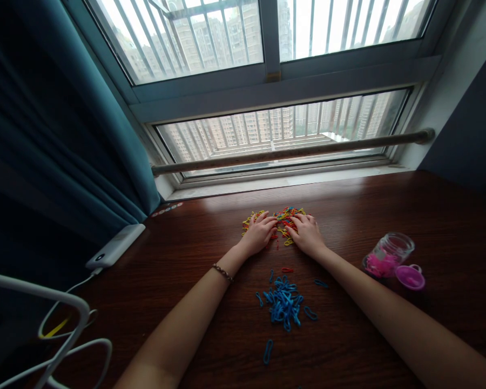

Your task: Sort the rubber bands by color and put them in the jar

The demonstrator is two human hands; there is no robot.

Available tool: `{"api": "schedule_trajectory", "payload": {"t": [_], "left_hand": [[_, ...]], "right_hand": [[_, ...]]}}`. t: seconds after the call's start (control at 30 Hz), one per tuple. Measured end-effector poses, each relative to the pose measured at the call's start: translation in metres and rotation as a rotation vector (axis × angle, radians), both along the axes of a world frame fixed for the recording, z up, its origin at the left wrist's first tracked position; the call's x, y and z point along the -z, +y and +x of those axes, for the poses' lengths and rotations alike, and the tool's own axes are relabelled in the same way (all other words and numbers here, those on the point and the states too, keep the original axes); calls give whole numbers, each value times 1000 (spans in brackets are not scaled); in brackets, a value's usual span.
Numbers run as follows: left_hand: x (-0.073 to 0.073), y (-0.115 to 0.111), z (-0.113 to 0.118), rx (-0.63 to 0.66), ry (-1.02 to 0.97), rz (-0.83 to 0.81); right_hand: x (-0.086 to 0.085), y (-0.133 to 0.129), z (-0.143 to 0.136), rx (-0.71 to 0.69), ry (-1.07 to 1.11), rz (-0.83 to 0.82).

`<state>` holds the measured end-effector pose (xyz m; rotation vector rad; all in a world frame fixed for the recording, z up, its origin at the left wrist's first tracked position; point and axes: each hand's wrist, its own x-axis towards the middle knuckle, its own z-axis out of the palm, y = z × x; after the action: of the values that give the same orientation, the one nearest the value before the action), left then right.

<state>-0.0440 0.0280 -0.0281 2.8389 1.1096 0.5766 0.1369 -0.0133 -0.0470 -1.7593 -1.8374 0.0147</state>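
Note:
Across the table lies a mixed pile of small red, yellow and blue loops (288,212) that look like rubber bands. My left hand (260,231) rests palm down on its left part, fingers stretched out and partly hiding it. On its right part lies my right hand (306,232), fingers also spread. Neither hand visibly grips a loop; what is under the palms is hidden. Nearer to me, between my forearms, is a heap of blue loops (284,302), with several stray blue ones around it. A single red loop (287,269) sits just beyond that heap.
To the right, a clear jar (400,246) holding pink pieces lies tilted beside a purple lid (410,277). A white power bank (116,246) with a cable lies at the left, near a blue curtain (117,162). A window with a rail (291,155) borders the table's far edge.

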Motion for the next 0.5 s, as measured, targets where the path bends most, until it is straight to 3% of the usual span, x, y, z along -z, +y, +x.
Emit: {"api": "schedule_trajectory", "payload": {"t": [0.2, 0.5], "left_hand": [[4, 1, 0, -45, 23, 16], [4, 2, -2, 10, -55, 54]], "right_hand": [[-1, -1, 0, 6, 6, -5], [4, 6, 3, 8, 146, 76]]}}
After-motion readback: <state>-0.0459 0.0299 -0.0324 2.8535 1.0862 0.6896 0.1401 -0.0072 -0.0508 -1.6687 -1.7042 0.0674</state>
